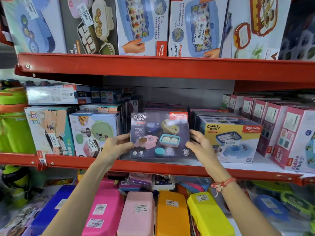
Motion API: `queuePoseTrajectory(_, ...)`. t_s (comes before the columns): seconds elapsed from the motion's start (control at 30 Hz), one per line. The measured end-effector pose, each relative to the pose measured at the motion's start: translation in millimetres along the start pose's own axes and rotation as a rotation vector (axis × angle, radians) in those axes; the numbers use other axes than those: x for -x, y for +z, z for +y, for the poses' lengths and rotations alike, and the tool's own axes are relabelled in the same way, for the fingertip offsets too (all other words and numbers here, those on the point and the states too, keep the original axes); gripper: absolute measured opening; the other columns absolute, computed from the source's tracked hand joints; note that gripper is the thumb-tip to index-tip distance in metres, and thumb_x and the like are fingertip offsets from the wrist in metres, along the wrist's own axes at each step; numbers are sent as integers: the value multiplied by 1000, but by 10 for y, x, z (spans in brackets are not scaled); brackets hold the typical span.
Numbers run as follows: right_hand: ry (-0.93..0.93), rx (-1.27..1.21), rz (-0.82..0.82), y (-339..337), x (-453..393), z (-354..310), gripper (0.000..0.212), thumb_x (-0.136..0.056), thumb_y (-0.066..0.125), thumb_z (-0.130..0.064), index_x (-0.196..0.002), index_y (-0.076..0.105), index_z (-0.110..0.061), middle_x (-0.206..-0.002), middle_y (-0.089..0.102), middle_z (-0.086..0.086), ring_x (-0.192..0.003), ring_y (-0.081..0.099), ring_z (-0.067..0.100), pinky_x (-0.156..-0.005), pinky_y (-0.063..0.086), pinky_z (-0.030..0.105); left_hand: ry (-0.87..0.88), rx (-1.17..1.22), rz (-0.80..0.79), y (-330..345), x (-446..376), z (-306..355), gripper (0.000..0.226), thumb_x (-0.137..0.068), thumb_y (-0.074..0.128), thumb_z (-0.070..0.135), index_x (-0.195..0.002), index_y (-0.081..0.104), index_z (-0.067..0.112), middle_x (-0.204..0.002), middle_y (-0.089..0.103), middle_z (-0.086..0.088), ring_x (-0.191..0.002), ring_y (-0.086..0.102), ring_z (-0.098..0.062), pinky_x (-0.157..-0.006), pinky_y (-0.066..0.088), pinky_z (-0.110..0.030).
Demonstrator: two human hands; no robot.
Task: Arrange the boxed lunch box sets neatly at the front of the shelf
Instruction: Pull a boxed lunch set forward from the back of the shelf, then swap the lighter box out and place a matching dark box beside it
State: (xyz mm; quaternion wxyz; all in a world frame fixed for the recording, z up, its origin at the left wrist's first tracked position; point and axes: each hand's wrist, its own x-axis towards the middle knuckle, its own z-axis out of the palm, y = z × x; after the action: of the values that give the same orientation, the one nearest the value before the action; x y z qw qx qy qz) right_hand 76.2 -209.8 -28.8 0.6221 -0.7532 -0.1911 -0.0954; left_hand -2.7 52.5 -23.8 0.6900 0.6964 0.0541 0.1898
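My left hand (114,145) at nine o'clock and right hand (199,145) at three o'clock grip the dark Crunchy Bite box (159,135), upright at the middle shelf's (136,165) front edge, beside the yellow Crunchy Bite box (233,142).

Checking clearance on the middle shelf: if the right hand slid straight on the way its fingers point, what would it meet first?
The right hand already touches the dark purple Crunchy Bite box, so it would press that box's right edge.
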Motion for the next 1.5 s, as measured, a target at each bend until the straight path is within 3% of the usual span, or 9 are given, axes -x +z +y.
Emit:
queuePoseTrajectory(0.13, -57, -21, 46, 45, 51, 114, 54, -81, 62, 9, -130, 49, -12, -114, 58, -7, -93, 56, -10, -69, 49, 4, 40, 3, 2, 36, -24, -159, 53, -74, 61, -19, -124, 56, -1, -110, 67, -18, -70, 70, -2, -60, 55, -16)
queuePoseTrajectory(0.27, -60, -55, 73, 77, 44, 222, 60, -78, 63, 11, -130, 47, -14, -125, 58, -1, -110, 59, 9, -84, 53, 16, 54, 28, 23, 64, -93, -233, 61, -73, 60, -22, -130, 51, -2, -120, 63, -17, -103, 65, -22, -70, 58, -21)
queuePoseTrajectory(0.57, -97, -30, 68, 111, 71, 348, 61, -78, 64, 12, -131, 46, -13, -120, 56, -7, -102, 58, -2, -82, 53, 12, 61, -30, 82, 104, -127, -385, 61, -72, 60, -22, -128, 54, 1, -114, 64, -4, -105, 63, -17, -63, 54, -12)
queuePoseTrajectory(0.83, -126, 3, 60, 85, 57, 409, 59, -79, 68, 6, -130, 47, -16, -122, 58, -4, -109, 58, 3, -84, 52, 13, 108, -101, 102, 207, -55, -367, 61, -77, 55, -20, -134, 48, 3, -120, 61, -3, -108, 60, -16, -80, 52, -12)
queuePoseTrajectory(0.97, -156, 45, 79, 21, 106, 425, 54, -82, 67, 0, -130, 49, -19, -131, 56, 1, -121, 54, 12, -91, 50, 15, 203, -147, 278, 331, 101, -294, 58, -83, 57, -7, -137, 46, 12, -132, 56, -4, -120, 54, -17, -101, 45, -30)
queuePoseTrajectory(1.1, -269, 88, 87, -209, 153, 275, 43, -85, 64, -2, -124, 56, -16, -123, 62, 1, -116, 57, 8, -90, 49, 12, 396, -177, 471, 590, 239, -126, 37, -87, 58, 9, -123, 58, 20, -122, 63, 1, -102, 63, -7, -85, 53, -19)
queuePoseTrajectory(1.2, -355, 115, 104, -478, 134, 93, 33, -87, 61, -3, -117, 62, -15, -114, 66, 0, -109, 61, 3, -91, 49, 14, 516, -240, 538, 871, 263, 68, 28, -87, 56, 14, -111, 60, 25, -121, 61, 7, -102, 62, -14, -83, 54, -30)
queuePoseTrajectory(1.3, -422, 175, 158, -809, 103, -12, 27, -87, 61, -1, -111, 65, -12, -105, 68, -3, -99, 61, -6, -85, 49, 9, 652, -309, 575, 1229, 302, 251, 26, -85, 54, 7, -108, 62, 19, -117, 61, 6, -100, 58, -10, -81, 47, -15)
queuePoseTrajectory(1.5, -439, 210, 347, -1398, 45, 13, 22, -87, 59, -2, -105, 67, -11, -103, 69, 4, -92, 64, 0, -82, 52, 13, 448, -239, 249, 1951, 338, 315, 19, -87, 55, 13, -103, 64, 20, -95, 69, 6, -70, 65, -6, -58, 47, -16)
